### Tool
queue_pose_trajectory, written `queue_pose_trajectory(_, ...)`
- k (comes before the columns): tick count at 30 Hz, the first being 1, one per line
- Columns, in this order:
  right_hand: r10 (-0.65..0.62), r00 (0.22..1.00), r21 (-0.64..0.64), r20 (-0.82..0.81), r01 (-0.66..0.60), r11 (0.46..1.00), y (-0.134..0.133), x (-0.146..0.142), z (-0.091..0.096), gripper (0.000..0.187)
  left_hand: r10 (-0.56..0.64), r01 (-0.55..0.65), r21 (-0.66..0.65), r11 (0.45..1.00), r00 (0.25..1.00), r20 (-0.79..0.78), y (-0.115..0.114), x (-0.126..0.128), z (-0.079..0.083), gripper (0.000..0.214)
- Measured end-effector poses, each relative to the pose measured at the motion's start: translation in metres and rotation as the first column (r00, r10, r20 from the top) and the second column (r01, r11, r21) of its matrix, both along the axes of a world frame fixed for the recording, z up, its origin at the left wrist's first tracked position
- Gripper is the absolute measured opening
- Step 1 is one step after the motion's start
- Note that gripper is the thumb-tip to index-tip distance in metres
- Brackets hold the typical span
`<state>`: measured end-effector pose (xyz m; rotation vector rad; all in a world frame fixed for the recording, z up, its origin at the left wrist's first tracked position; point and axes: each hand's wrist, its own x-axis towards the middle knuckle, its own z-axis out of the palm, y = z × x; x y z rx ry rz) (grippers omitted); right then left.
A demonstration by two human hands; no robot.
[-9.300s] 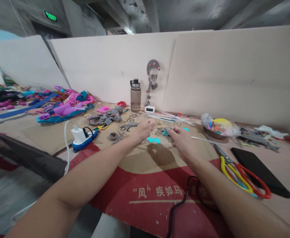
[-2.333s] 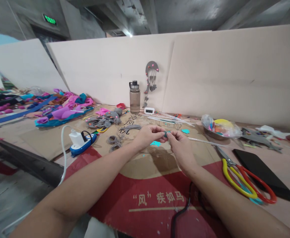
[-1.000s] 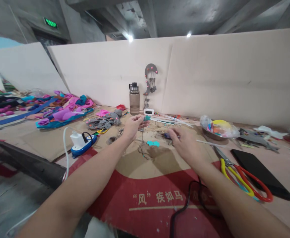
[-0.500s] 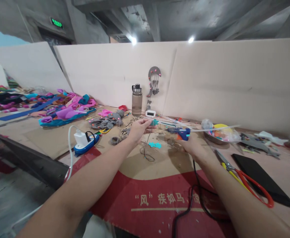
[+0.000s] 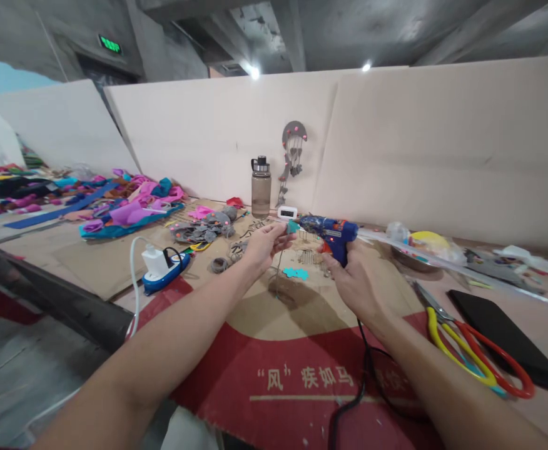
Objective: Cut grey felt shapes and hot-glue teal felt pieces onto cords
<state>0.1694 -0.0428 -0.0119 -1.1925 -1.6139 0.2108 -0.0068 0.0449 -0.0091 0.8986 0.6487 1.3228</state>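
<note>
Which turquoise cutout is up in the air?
The bumpy-edged, felt-looking turquoise cutout pinched in the left hand, near the blue plastic glue gun; the flat turquoise cutouts below lie on brown cardboard.

Overhead lamps [image 5: 254,72], soft shadows (wide-angle distortion)

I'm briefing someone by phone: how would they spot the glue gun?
Find the pale boards at the back. Below them, the right hand holds the glue gun. Its blue pistol shape, with a long clear stick jutting from behind, sets it apart from the flat turquoise pieces nearby.
</note>
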Motion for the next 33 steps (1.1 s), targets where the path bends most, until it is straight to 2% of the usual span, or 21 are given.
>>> queue_pose_trajectory(4,-0.009,0.999,-0.014,0.038,0.009,1.0,0.003,0.001,-0.003,0.033,0.004,-0.004,-0.001,1.0,1.0,0.012,-0.004,0.001,0.002,0.009)
queue_pose_trajectory(12,-0.128,0.977,-0.014,0.171,0.132,0.991,-0.003,-0.003,0.003,0.035,0.0,-0.001,0.049,0.999,1.0,0.008,-0.004,0.004,0.0,0.011)
queue_pose_trajectory(18,-0.1,0.979,-0.065,0.18,0.114,0.991,-0.006,-0.005,0.005,0.037,0.043,-0.041,0.084,0.996,0.999,-0.018,-0.005,0.006,-0.002,0.021)
queue_pose_trajectory(33,-0.129,0.966,-0.047,0.224,0.143,0.989,-0.009,-0.008,0.007,0.031,0.044,-0.041,0.095,0.995,0.999,-0.029,-0.01,0.006,0.001,0.027)
